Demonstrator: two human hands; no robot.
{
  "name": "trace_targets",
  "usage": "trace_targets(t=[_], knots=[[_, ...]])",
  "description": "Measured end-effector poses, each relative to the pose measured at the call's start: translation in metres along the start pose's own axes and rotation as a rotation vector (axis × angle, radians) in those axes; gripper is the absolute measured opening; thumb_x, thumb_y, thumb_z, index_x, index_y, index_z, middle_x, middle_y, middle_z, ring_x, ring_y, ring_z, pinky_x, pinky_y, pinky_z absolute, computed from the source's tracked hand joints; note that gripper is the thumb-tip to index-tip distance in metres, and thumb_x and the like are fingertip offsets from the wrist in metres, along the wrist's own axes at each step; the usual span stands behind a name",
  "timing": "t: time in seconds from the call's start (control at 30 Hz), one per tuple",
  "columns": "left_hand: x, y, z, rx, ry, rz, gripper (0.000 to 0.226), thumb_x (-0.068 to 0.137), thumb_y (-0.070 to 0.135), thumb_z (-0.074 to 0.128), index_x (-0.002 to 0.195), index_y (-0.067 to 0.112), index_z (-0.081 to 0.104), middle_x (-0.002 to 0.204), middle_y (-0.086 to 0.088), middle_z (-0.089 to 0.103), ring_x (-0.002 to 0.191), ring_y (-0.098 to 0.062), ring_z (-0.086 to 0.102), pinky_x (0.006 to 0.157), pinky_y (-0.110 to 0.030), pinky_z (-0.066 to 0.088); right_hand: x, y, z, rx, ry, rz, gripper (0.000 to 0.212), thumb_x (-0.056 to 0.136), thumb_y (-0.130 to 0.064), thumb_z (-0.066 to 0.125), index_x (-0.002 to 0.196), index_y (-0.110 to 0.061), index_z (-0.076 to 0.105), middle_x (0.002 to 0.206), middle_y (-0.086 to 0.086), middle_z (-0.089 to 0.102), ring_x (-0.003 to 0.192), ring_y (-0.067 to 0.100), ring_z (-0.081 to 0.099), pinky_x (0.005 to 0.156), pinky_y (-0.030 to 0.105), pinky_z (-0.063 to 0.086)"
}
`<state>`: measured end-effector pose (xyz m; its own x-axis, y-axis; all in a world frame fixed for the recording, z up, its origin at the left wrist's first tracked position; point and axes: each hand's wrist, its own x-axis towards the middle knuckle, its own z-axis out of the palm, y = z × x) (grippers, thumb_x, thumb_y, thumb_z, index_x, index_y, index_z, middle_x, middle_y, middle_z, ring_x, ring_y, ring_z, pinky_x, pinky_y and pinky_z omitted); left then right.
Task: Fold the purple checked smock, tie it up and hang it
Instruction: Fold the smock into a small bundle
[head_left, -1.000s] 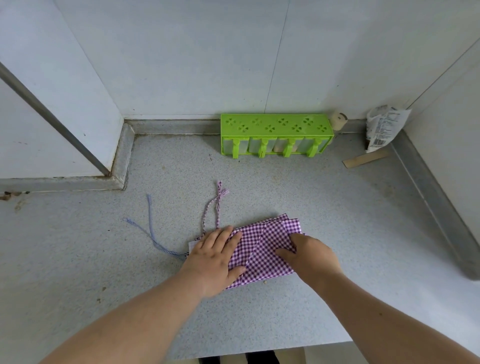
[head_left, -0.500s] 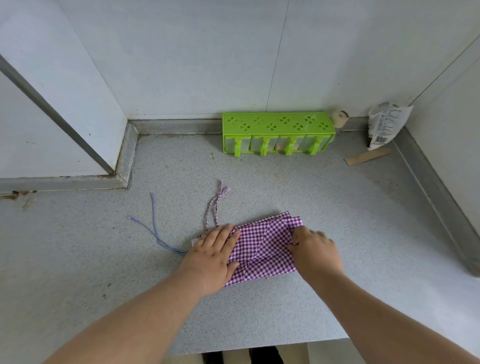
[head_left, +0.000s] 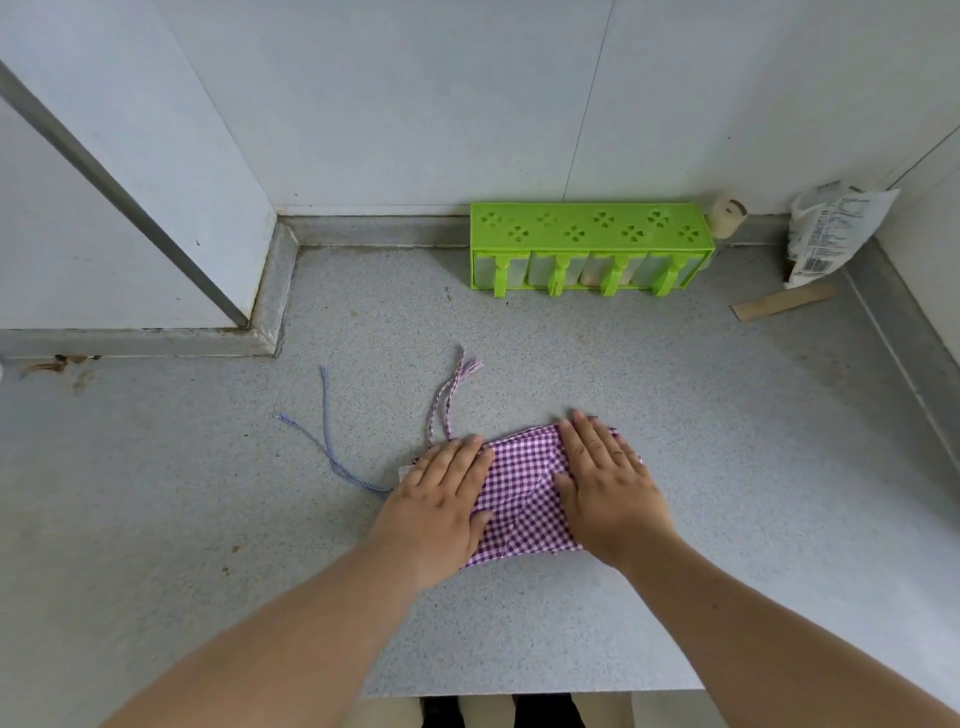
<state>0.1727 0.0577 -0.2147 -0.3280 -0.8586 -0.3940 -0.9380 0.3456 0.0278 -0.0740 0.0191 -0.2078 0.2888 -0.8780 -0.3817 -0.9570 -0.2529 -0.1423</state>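
Both hands lie flat, fingers straight, pressing the folded smock (head_left: 519, 488) (purple checked): left hand (head_left: 441, 499) left, right hand (head_left: 605, 486) right.

Only print anywhere is on the crumpled white plastic packet (head_left: 831, 228) in the back right corner, barcode included, all too blurry to read.

A speckled grey counter (head_left: 675, 415) meets plain white walls (head_left: 415, 104) in a corner.
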Motion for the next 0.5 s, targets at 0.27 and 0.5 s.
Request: trace_targets(t=[0.27,0.5], knots=[[-0.010,-0.005,0.013,-0.146,0.035,-0.132,0.070,0.107,0.054,0.014,0.168,0.019,0.010,0.170,-0.004,0.018,0.156,-0.026,0.025,0.130,-0.046,0.017,0.002,0.009,-0.004,-0.050,-0.041,0.036,0.065,0.106,-0.053,-0.004,0.161,-0.024,-0.024,0.169,-0.005,-0.028,0.155,0.016,-0.028,0.127,0.044,-0.016],[-0.011,-0.008,0.029,-0.293,0.209,-0.144,0.059,0.106,0.049,0.017,0.149,0.020,0.046,0.156,0.000,0.035,0.145,-0.021,0.037,0.126,-0.043,0.032,0.009,-0.045,-0.040,-0.049,0.122,-0.254,0.054,0.103,-0.022,0.034,0.155,-0.034,0.033,0.159,-0.005,0.036,0.150,0.025,0.030,0.125,0.050,0.015]])
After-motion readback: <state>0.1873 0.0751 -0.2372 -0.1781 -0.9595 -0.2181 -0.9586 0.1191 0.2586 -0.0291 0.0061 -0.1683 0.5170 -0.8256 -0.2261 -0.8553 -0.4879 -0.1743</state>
